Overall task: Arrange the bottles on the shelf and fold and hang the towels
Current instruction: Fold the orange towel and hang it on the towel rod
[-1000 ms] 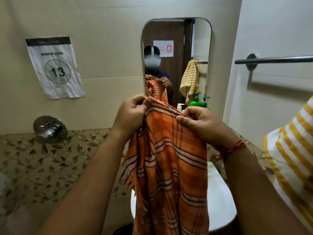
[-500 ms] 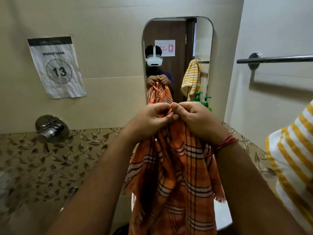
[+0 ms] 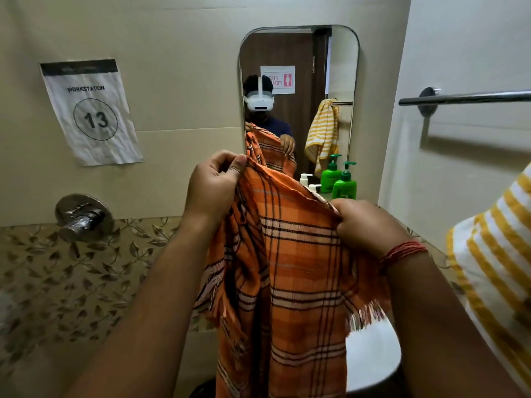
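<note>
An orange checked towel (image 3: 290, 262) hangs in front of me, held up by its top edge. My left hand (image 3: 214, 188) pinches the upper left corner, raised higher. My right hand (image 3: 366, 225) grips the right end of that edge, lower and nearer. A green pump bottle (image 3: 344, 183) and a white pump bottle (image 3: 314, 188) stand on the ledge below the mirror, partly hidden by the towel. A yellow and white striped towel (image 3: 494, 254) hangs at the right edge.
A metal towel bar (image 3: 465, 97) runs along the right wall, bare where it shows. The mirror (image 3: 342, 67) is straight ahead. A wall tap (image 3: 80, 218) sits at the left. A white basin (image 3: 373, 357) lies below the towel.
My hands were together at the towel's top half a second ago. They have now moved apart, spreading the top edge, with the right hand dropping lower.
</note>
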Tool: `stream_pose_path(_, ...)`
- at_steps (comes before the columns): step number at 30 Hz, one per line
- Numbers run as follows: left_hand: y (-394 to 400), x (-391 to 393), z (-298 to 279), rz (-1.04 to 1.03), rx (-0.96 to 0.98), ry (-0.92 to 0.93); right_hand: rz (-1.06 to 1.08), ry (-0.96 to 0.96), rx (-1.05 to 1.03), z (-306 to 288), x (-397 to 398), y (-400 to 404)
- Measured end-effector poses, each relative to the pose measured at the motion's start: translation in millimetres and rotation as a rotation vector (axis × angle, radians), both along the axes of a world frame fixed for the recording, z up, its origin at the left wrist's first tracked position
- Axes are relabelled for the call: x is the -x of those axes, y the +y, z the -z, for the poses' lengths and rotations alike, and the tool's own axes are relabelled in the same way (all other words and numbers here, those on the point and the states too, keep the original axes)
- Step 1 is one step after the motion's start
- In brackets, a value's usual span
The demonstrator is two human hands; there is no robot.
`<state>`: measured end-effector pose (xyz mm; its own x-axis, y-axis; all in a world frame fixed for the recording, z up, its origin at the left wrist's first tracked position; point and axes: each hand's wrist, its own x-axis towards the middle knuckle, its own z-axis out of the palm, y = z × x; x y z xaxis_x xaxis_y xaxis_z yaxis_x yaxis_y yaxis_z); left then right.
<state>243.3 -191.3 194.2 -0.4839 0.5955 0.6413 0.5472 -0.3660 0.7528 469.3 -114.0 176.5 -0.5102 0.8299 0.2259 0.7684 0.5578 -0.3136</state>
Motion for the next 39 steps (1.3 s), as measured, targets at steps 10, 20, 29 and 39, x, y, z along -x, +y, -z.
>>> stream_pose_path(10,13,28,6,-0.287,-0.096,-0.224,-0.014,0.071,0.022,8,-7,7)
stream_pose_path(20,14,58,9,-0.370,-0.121,-0.322,-0.212,0.818,0.281,19,-18,13)
stream_pose_path(29,15,36,-2,-0.285,-0.152,-0.235,-0.412,0.732,0.078,35,-7,14)
stream_pose_path(39,18,2,-12,-0.226,-0.137,-0.172,-0.510,-0.081,-0.089,39,29,-6)
